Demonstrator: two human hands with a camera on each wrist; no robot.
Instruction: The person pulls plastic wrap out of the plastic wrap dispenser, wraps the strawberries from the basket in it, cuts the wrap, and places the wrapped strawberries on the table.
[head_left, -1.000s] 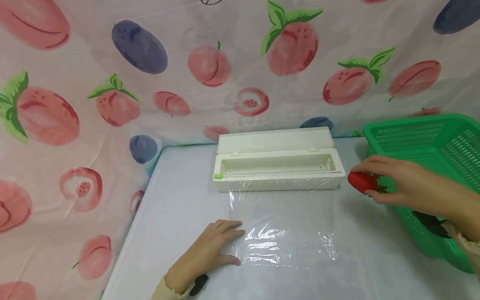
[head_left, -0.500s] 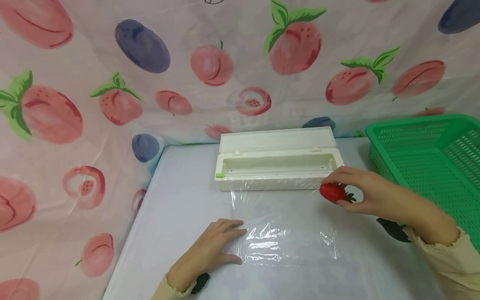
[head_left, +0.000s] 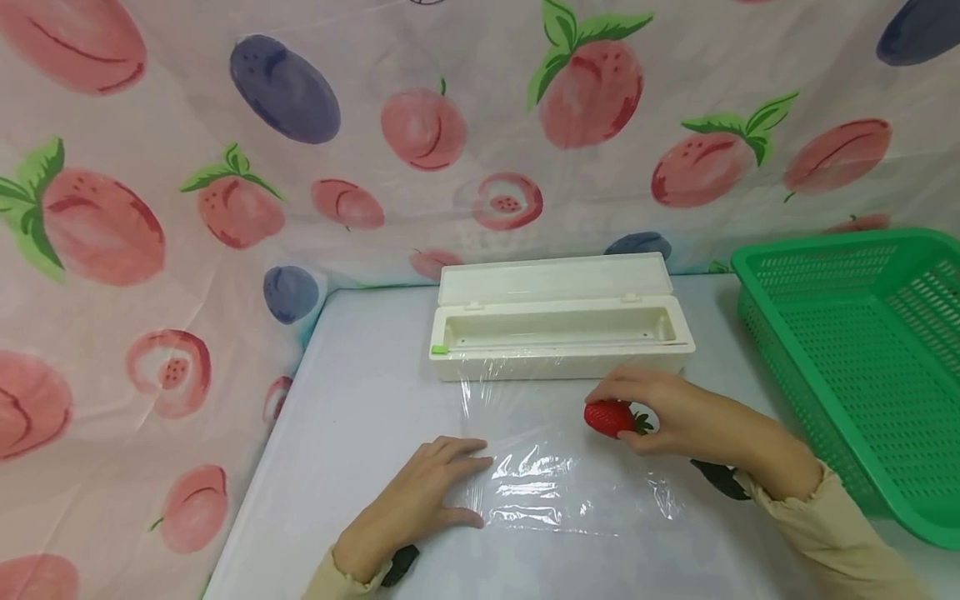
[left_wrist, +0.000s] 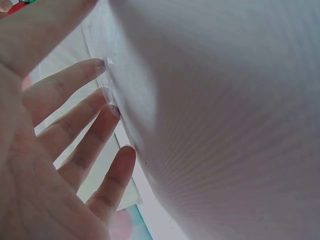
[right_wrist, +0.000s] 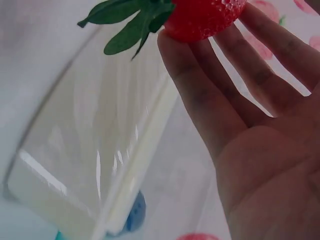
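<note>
My right hand (head_left: 678,418) pinches a red strawberry (head_left: 607,418) with green leaves at its stem end. It hangs over a sheet of clear plastic wrap (head_left: 528,492) spread on the white table. In the right wrist view the fingers lie along the strawberry (right_wrist: 205,17); part of it is cut off by the frame. My left hand (head_left: 420,504) rests at the left edge of the wrap, its fingers spread. The left wrist view shows those fingertips (left_wrist: 112,111) touching the wrap's edge. The wrap runs out from a long white box (head_left: 562,367), its lid up.
A green plastic basket (head_left: 806,387) with slotted walls stands on the right of the table (head_left: 360,375). At the box's left front corner sits a small green slider (head_left: 440,350). A fruit-patterned cloth (head_left: 450,200) hangs behind and to the left.
My right hand has carried the strawberry left, from beside the basket to above the plastic wrap. The left hand has kept its place at the wrap's edge.
</note>
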